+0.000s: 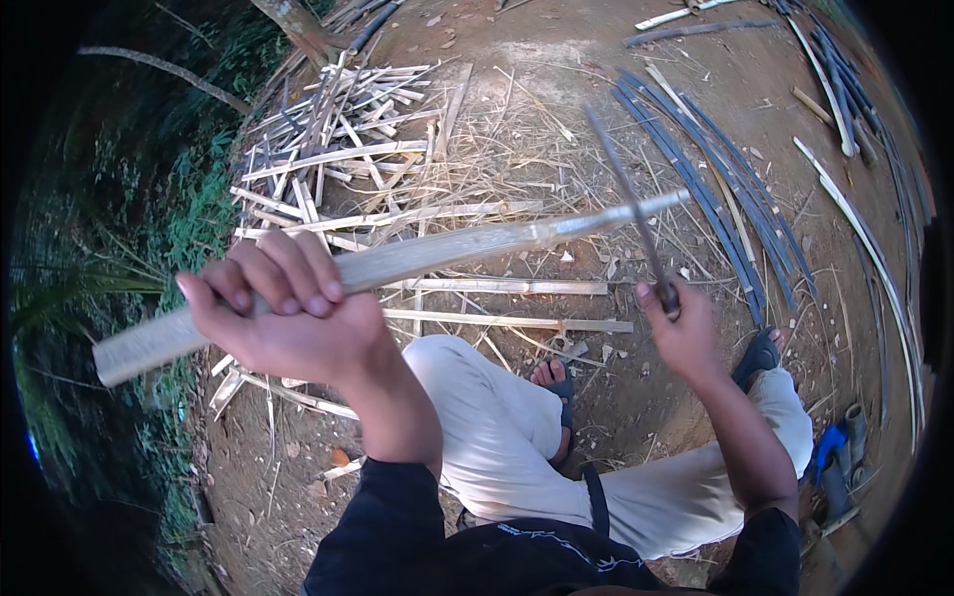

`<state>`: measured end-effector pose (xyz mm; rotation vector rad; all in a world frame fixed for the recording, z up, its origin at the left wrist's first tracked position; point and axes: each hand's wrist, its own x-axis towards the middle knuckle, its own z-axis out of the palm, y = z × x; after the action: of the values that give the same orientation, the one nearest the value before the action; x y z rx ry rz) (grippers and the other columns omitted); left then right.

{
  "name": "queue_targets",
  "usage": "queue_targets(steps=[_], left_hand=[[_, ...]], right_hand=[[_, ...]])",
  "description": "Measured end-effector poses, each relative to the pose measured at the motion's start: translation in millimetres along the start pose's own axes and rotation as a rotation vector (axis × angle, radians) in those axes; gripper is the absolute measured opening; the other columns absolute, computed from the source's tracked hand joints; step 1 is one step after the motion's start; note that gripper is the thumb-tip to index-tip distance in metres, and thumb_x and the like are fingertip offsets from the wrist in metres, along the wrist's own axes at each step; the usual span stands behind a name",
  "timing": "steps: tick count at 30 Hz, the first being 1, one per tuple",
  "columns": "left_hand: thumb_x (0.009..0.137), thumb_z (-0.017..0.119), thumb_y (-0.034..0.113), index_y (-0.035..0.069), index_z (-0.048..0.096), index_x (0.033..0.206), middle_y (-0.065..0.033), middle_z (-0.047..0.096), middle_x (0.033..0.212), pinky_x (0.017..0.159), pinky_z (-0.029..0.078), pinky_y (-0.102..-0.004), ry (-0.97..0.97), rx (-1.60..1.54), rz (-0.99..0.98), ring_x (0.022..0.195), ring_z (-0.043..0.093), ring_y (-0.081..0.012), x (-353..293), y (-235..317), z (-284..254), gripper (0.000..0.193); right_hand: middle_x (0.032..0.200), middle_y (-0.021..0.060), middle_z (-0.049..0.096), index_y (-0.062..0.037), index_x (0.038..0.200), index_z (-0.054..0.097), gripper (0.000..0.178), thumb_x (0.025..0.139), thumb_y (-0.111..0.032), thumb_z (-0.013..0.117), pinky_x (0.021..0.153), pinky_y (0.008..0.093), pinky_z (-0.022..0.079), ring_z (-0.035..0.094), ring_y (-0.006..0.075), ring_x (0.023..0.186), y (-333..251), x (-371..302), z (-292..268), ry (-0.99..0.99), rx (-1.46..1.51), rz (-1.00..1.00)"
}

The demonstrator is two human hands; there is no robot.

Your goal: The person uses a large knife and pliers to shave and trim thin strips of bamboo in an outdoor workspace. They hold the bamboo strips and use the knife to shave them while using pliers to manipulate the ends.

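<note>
My left hand (pixel 283 298) is wrapped round a pale split bamboo strip (pixel 447 248), raised and slanting across in front of me. Its broad end sticks out to the left of my fist, and its thinner end reaches right. In my right hand (pixel 684 323) is the handle of a long knife (pixel 621 179), with the dark narrow blade pointing up and away. The blade crosses the strip near its thin right end; whether the two touch I cannot tell.
A heap of pale split bamboo (pixel 338 129) lies at the far left beside green plants (pixel 189 228). Long dark bamboo strips (pixel 706 169) stretch over the ground to the right. Shavings (pixel 517 149) litter the soil ahead. Something blue (pixel 827 449) lies by cut bamboo pieces at the lower right.
</note>
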<state>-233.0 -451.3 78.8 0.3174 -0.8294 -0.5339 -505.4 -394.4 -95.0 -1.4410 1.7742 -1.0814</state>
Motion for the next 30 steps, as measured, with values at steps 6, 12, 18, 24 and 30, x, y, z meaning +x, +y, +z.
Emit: queue_targets(steps=[6,12,18,24,30], left_hand=[[0.106,0.033,0.046,0.019,0.023,0.065,0.0054,0.021,0.049,0.032,0.020,-0.0242,0.243,0.302,-0.095,0.037,0.021,-0.0080,-72.3,-43.5,-25.6,0.050],[0.106,0.034,0.045,0.019,0.020,0.068,0.0031,0.017,0.050,0.032,0.019,-0.0237,0.310,0.242,-0.143,0.037,0.019,-0.0087,-95.9,-36.3,-34.5,0.048],[0.105,0.038,0.045,0.019,0.021,0.068,0.0025,0.019,0.049,0.032,0.020,-0.0227,0.270,0.226,-0.131,0.036,0.019,-0.0087,-104.1,-36.4,-39.5,0.048],[0.104,0.041,0.047,0.019,0.020,0.066,0.0032,0.018,0.049,0.034,0.018,-0.0226,0.307,0.307,-0.139,0.037,0.018,-0.0089,-108.6,-38.3,-36.7,0.051],[0.104,0.041,0.047,0.019,0.018,0.065,0.0033,0.017,0.050,0.035,0.017,-0.0233,0.300,0.288,-0.151,0.038,0.017,-0.0089,-114.0,-35.3,-26.9,0.053]], right_hand=[[0.066,0.0136,0.060,-0.0012,0.087,0.063,0.030,0.085,-0.029,0.075,0.055,0.0384,0.048,0.064,0.0251,0.059,-30.8,-62.2,37.7,-0.254,0.016,-0.162],[0.073,0.0201,0.064,0.0020,0.089,0.063,0.029,0.075,-0.019,0.077,0.059,0.0431,0.052,0.068,0.0349,0.066,10.9,-72.9,59.3,-0.236,-0.096,-0.166],[0.066,0.0159,0.066,-0.0039,0.087,0.066,0.037,0.082,-0.039,0.074,0.061,0.0455,0.055,0.069,0.0352,0.065,21.5,-61.4,60.2,-0.207,-0.136,-0.134],[0.077,0.0168,0.069,-0.0037,0.093,0.066,0.032,0.079,-0.032,0.073,0.064,0.0469,0.055,0.071,0.0359,0.073,21.5,-46.2,54.2,-0.326,-0.132,0.116],[0.081,0.0169,0.070,-0.0030,0.094,0.066,0.034,0.079,-0.033,0.072,0.070,0.0476,0.056,0.071,0.0363,0.077,19.7,-42.1,52.9,-0.329,-0.079,0.184]])
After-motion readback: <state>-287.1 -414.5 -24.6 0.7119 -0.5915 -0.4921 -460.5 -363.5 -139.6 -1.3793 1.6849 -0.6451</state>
